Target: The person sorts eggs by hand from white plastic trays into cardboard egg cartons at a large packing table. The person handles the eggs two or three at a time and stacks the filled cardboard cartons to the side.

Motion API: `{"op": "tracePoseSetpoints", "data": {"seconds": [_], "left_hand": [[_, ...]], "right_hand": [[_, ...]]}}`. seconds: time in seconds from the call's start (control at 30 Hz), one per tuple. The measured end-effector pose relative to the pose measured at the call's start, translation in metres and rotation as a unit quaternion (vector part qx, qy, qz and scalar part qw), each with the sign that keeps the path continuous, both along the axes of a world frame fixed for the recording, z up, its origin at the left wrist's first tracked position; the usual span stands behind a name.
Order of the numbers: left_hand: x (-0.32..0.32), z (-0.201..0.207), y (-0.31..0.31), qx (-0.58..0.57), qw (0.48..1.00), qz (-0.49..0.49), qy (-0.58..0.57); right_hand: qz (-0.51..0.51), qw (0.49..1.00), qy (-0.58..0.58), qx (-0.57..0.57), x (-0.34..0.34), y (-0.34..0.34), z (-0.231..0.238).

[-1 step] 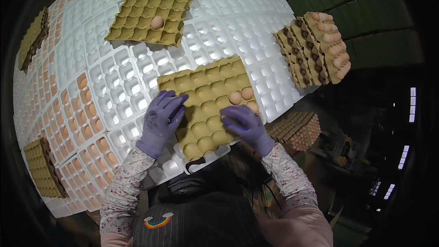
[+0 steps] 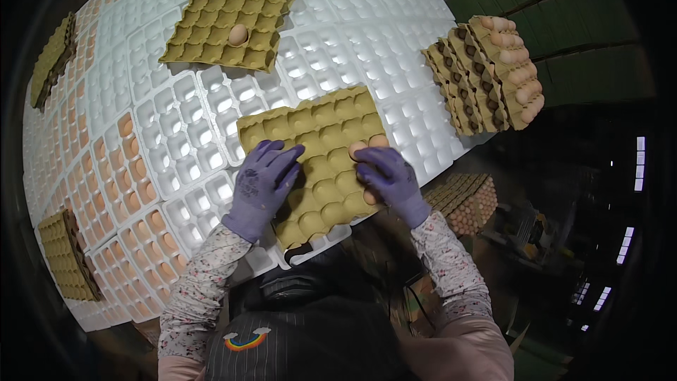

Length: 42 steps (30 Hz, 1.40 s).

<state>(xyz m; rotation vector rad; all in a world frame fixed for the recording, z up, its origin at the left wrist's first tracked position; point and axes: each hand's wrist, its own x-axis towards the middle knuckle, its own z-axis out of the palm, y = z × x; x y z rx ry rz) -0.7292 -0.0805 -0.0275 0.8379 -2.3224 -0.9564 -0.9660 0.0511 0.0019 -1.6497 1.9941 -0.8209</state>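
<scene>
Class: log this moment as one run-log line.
left hand: flat on cardboard egg tray | right hand: on eggs | surface: white lit grid table

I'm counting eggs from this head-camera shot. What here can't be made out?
- Head view: the cups under the right hand on the near egg tray; the hand covers them.
- The stacked trays at right: only edge eggs show.
- The tray at far left: warped by the fisheye rim.

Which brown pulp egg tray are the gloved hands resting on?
The nearest tray, under both the left hand and right hand; the far tray lies untouched.
</scene>
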Motion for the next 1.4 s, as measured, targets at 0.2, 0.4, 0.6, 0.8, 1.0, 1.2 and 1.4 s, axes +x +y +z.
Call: {"op": "tracePoseSetpoints", "data": {"seconds": [0.2, 0.4, 0.6, 0.8, 1.0, 1.2, 1.4], "left_hand": [[-0.126, -0.029, 0.04, -0.139, 0.984, -0.054, -0.094], [-0.122, 0.002, 0.046, 0.332, 0.94, 0.031, 0.074], [-0.143, 0.005, 0.088, 0.05, 0.978, 0.026, -0.202], [-0.138, 0.008, 0.085, 0.254, 0.958, 0.035, -0.131], [-0.119, 0.022, 0.098, 0.125, 0.982, -0.05, -0.129], [-0.128, -0.007, 0.124, -0.161, 0.911, -0.053, -0.376], [-0.138, -0.018, 0.126, -0.162, 0.931, -0.061, -0.32]], "right_hand": [[0.145, 0.983, 0.103, -0.041, -0.107, -0.013, -0.055], [0.034, 0.937, -0.34, 0.073, -0.132, -0.001, -0.029], [0.172, 0.965, 0.057, 0.19, -0.124, 0.012, -0.031], [0.285, 0.936, 0.179, 0.103, -0.131, 0.013, -0.038], [0.292, 0.939, 0.17, 0.062, -0.126, 0.016, -0.049], [0.057, 0.918, -0.328, 0.215, -0.133, 0.018, -0.027], [0.147, 0.875, -0.461, 0.014, -0.145, 0.051, -0.031]]}}
